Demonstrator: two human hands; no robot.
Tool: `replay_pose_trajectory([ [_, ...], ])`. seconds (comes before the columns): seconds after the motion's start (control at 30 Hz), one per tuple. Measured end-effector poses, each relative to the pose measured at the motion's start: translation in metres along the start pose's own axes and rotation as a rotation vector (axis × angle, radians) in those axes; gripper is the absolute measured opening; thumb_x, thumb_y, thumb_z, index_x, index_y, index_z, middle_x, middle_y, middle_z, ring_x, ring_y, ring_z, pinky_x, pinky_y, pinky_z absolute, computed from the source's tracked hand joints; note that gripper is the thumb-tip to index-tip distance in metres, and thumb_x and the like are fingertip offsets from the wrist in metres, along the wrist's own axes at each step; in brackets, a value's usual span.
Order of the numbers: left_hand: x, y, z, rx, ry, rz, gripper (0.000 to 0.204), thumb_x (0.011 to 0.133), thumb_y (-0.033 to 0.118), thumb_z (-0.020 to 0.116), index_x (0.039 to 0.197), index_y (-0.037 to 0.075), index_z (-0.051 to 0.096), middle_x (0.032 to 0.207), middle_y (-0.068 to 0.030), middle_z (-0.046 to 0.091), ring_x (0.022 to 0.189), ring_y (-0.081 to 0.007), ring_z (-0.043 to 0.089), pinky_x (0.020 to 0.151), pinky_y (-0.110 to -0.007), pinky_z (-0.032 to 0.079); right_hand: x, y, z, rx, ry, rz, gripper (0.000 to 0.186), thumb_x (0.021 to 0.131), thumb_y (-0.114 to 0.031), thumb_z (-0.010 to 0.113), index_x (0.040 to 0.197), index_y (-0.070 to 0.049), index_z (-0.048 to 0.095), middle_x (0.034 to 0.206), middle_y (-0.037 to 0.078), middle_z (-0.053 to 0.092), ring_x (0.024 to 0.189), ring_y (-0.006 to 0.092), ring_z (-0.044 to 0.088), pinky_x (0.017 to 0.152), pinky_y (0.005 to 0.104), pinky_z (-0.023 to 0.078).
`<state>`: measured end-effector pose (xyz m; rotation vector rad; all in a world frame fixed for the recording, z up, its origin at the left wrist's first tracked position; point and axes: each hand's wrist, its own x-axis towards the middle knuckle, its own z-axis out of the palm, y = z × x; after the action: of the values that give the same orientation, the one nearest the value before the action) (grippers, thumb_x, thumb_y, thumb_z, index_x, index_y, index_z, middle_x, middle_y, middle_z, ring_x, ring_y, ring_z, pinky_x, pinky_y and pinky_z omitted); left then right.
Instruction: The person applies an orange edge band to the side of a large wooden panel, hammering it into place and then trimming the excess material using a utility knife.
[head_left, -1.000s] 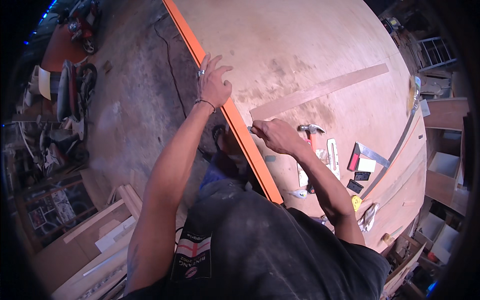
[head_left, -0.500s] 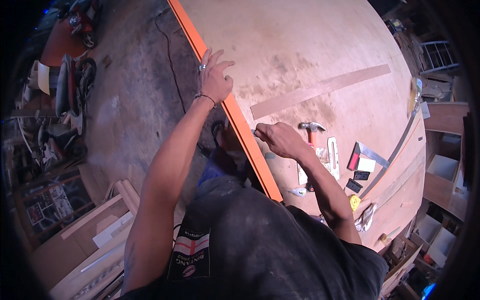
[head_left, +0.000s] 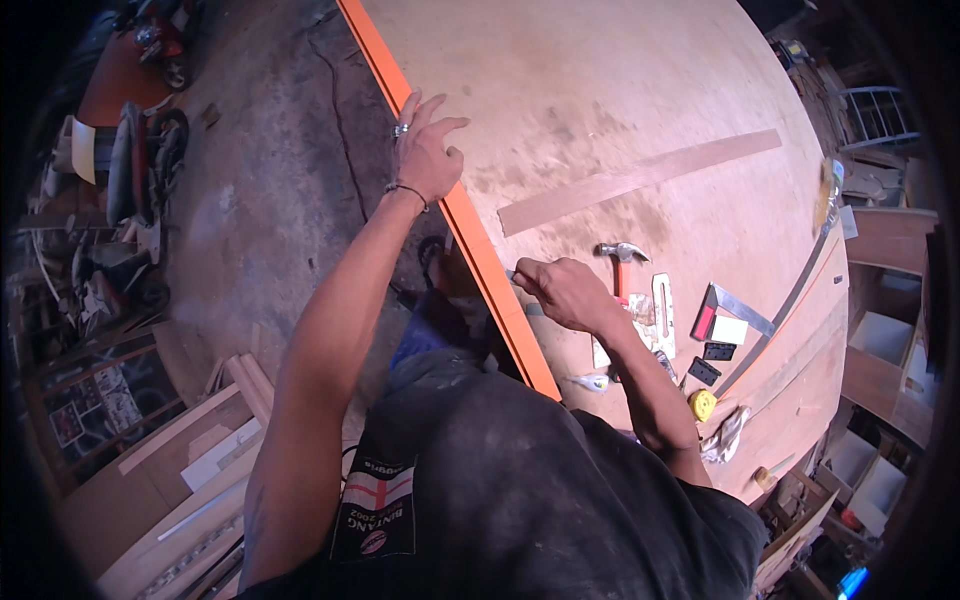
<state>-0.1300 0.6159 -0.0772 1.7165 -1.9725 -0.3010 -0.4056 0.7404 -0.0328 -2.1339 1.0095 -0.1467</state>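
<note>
The orange strip (head_left: 488, 270) is laid slantwise along the surface (head_left: 560, 70), far left to near right. It is touched by the left hand (head_left: 430, 155), fingers spread; nearer the body, beside it, a grey tool (head_left: 514, 275) is gripped by the right hand (head_left: 570, 292).

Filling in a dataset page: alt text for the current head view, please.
A person's left hand rests on a long orange strip while the right hand holds a small, mostly hidden grey object near its edge. To the right, a claw hammer, a wooden slat and a square lie on a pale surface.
</note>
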Motion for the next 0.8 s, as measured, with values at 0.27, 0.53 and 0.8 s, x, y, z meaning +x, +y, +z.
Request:
replay_pose_trajectory([
  [0.27,-0.001,-0.001,0.001,0.029,-0.006,0.006,0.05,0.079,0.007,0.066,0.124,0.02,0.081,0.161,-0.0104,0.053,0.16,-0.0405,0.028,0.132,-0.049,0.028,-0.013,-0.001,0.003,0.013,-0.008,0.009,0.027,0.11,-0.026,0.057,0.098,-0.002,0.057,0.076,0.029,0.062,0.078,0.0504,0.065,0.07,0.0589,0.047],
  [0.53,0.001,-0.001,0.0,0.009,0.008,-0.004,0.05,0.08,0.007,0.066,0.125,0.021,0.081,0.161,-0.0096,0.053,0.16,-0.0409,0.028,0.132,-0.049,0.028,-0.025,0.001,0.003,-0.048,-0.02,0.005,0.028,0.109,-0.03,0.057,0.099,-0.004,0.06,0.07,0.025,0.064,0.074,0.048,0.067,0.068,0.0592,0.051],
  [0.8,0.002,0.002,0.0,0.013,-0.006,-0.001,0.049,0.08,0.007,0.065,0.125,0.021,0.081,0.161,-0.0096,0.052,0.16,-0.0413,0.028,0.132,-0.049,0.028,-0.033,-0.005,0.004,-0.098,-0.009,0.037,0.028,0.109,-0.03,0.057,0.099,-0.004,0.061,0.069,0.024,0.065,0.073,0.0463,0.069,0.067,0.0582,0.052],
])
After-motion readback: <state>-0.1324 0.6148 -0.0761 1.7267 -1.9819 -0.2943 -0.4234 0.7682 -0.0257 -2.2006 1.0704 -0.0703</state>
